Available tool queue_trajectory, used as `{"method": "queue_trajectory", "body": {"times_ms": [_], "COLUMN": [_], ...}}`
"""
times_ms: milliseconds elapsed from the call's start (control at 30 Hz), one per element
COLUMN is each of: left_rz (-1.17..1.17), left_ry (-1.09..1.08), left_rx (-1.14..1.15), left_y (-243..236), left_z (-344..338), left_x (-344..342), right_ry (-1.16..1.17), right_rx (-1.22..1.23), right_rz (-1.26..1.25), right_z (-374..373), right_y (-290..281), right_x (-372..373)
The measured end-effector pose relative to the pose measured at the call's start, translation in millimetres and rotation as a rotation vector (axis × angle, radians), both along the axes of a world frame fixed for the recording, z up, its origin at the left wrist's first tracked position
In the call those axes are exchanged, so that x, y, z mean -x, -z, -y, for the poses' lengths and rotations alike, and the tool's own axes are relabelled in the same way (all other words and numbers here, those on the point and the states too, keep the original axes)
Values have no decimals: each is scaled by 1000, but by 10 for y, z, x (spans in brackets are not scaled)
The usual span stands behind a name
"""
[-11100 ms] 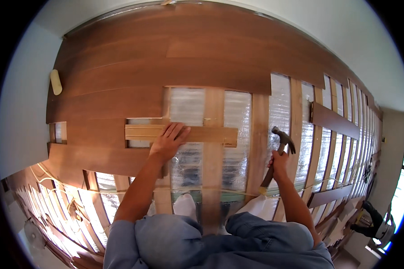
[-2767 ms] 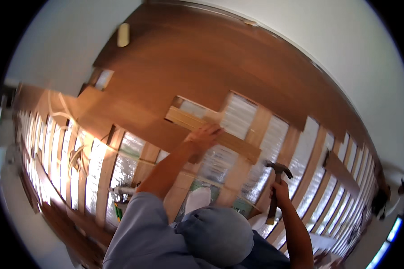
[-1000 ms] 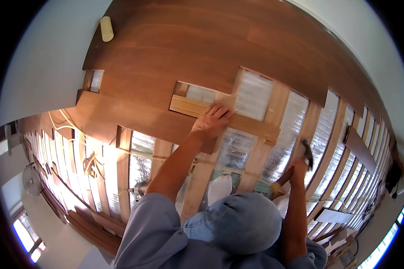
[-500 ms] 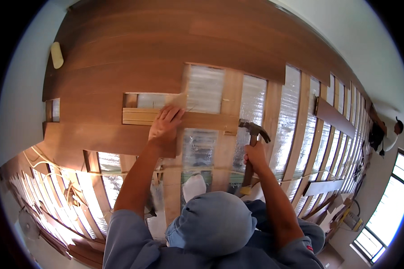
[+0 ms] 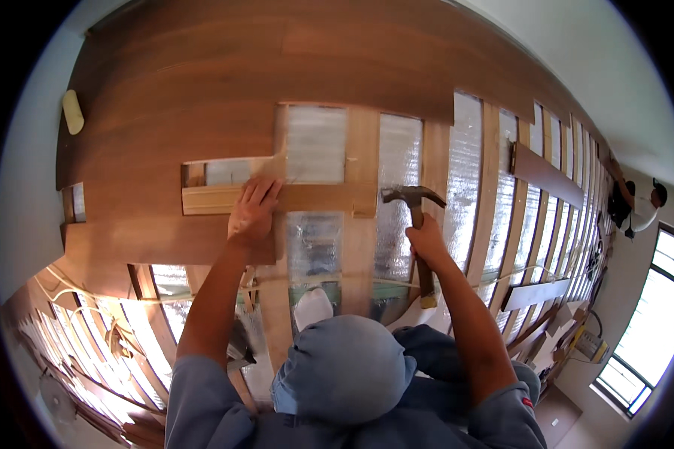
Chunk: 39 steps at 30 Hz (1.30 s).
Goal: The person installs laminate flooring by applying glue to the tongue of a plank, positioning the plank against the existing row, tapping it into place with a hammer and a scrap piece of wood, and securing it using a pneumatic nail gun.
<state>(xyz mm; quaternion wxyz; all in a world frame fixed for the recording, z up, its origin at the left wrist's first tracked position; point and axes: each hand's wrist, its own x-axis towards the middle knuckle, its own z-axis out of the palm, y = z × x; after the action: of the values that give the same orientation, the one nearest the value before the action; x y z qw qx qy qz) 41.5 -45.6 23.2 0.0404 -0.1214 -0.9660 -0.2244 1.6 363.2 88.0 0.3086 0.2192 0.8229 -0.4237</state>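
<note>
My left hand (image 5: 253,208) rests across a light-brown wooden strip (image 5: 322,198), fingers close together and bent over its far edge. The strip lies crosswise on the joists; its left part sits in a notch between brown floorboards (image 5: 157,233). My right hand (image 5: 428,241) is wrapped round the handle of a claw hammer (image 5: 413,196). The hammer's striking face points left, a small gap away from the strip's right end, with its claw to the right.
Light wooden joists (image 5: 362,150) run over silver foil (image 5: 316,142). One loose brown board (image 5: 548,176) and a pale board (image 5: 535,295) lie across joists to the right. A cable (image 5: 344,278) crosses near my feet. Another person (image 5: 640,209) is at the far right.
The hammer head has drawn back from the strip's right end, and its handle is tilted differently. My left hand stays on the strip. The whole view has shifted slightly.
</note>
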Motion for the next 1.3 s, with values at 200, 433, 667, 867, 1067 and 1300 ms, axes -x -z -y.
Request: {"method": "queue_trajectory", "body": {"times_ms": [200, 433, 667, 867, 1067, 1300], "left_rz": [-67, 27, -14, -23, -41, -69], "left_ry": [28, -32, -13, -28, -9, -44], "left_rx": [-16, 12, 48, 7, -14, -48], "left_y": [112, 72, 90, 173, 76, 143], "left_z": [-184, 12, -68, 74, -48, 65], "left_x": [106, -15, -16, -105, 1, -69], "right_ry": [443, -43, 594, 54, 482, -38], "right_rx": [-96, -71, -43, -51, -31, -58], "right_rz": [-209, -26, -173, -33, -64, -25], "right_z": [-681, 14, -272, 121, -216, -195], "right_y": [488, -54, 300, 132, 162, 190], "right_x": [-240, -91, -304, -235, -243, -295]}}
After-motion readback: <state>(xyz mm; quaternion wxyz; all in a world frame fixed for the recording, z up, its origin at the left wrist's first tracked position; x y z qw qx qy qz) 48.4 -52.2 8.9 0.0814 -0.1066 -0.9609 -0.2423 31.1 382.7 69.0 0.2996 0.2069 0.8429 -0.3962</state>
